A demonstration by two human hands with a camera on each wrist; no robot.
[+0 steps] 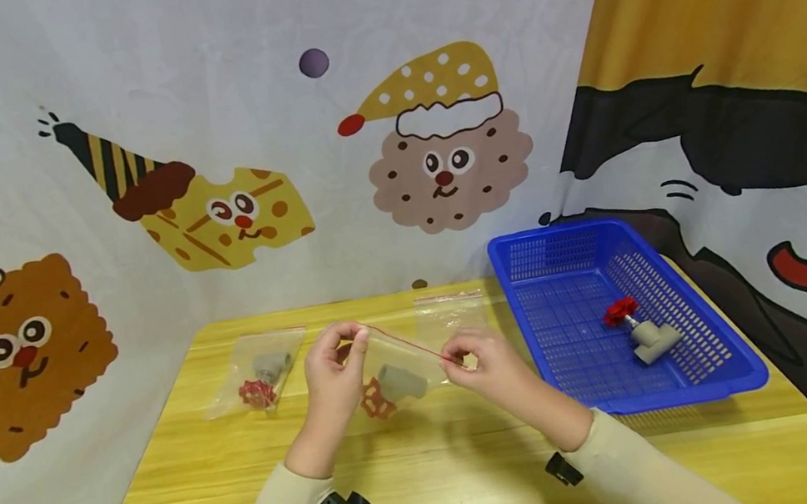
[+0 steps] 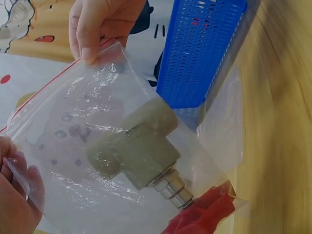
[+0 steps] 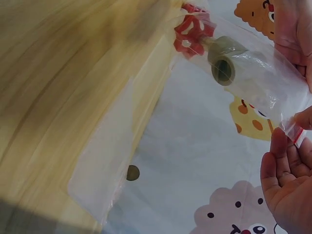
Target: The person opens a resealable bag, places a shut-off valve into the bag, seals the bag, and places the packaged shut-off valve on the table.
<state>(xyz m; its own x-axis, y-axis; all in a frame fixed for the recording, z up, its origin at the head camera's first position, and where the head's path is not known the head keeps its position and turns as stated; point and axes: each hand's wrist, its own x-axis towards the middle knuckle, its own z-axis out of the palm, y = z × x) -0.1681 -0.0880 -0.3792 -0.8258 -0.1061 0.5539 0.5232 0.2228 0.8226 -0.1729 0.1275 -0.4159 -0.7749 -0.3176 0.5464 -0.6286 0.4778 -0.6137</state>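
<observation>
Two ends of red strip (image 1: 409, 342) on clear bag (image 2: 80, 124): left hand (image 1: 331, 374) pinches one, right hand (image 1: 491, 363) other. Valve (image 1: 400, 381) inside, above table (image 1: 402, 487). Likely sealing step; next calls for pressing along strip.

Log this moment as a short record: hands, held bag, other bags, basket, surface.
left hand: pinches one end of the held bag's red-lined top
right hand: pinches the other end
held bag: clear; contains a grey valve with red handwheel
seal: cannot tell whether closed
left-side bag: contains another red-wheeled valve
back bag: lies flat
basket: blue, holds one unbagged valve
surface: wood-grain table
</observation>
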